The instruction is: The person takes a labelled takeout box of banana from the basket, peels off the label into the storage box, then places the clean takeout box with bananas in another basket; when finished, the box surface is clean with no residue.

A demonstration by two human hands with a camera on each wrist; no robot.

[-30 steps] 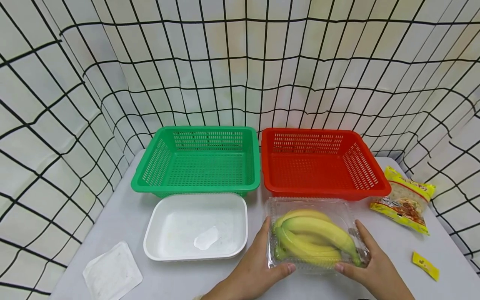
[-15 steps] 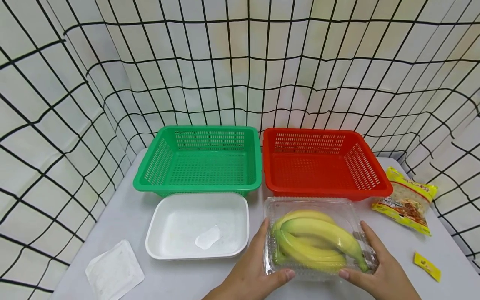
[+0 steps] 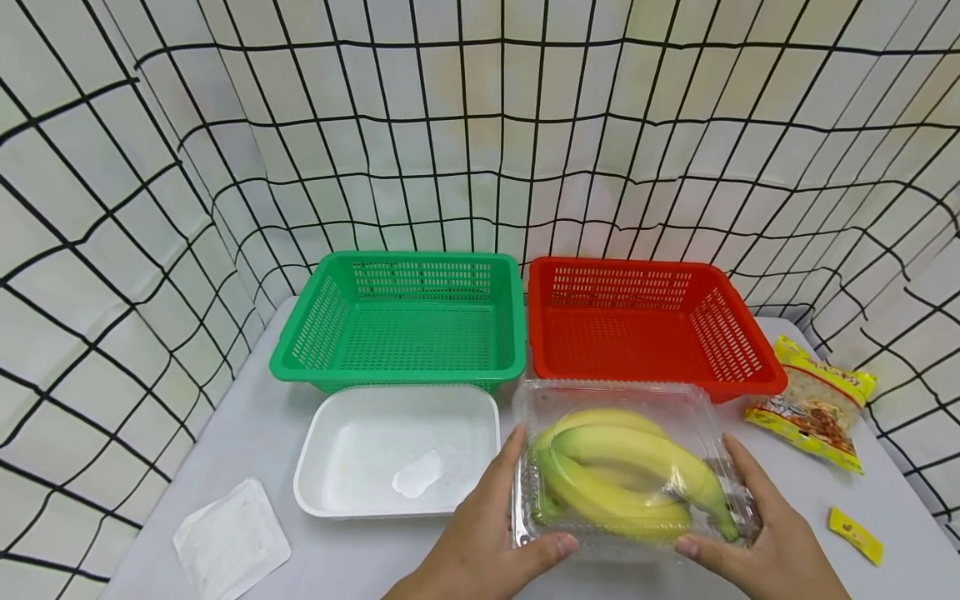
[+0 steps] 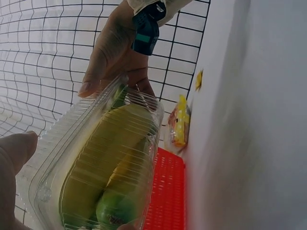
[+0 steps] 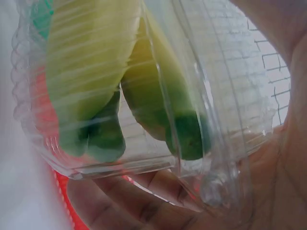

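A clear plastic clamshell box stands between my two hands with its lid closed, tilted slightly in the head view. Several yellow bananas with green tips lie inside it. My left hand holds the box's left end, thumb along the near edge. At the opposite end my right hand grips it, fingers reaching around the side and under, as the right wrist view shows. The left wrist view shows a gap between the box and the table surface. In the head view its far edge overlaps the red basket's front rim.
A green basket stands left of the red one. Before it lies a white tray, with a flat white square packet at front left. A yellow food bag and small yellow packet lie right. Black-grid netting surrounds the table.
Both hands have raised the clamshell box and shifted it slightly left and away, so its far edge now overlaps the red basket's rim. Its near side tilts up more. The other things stay put.
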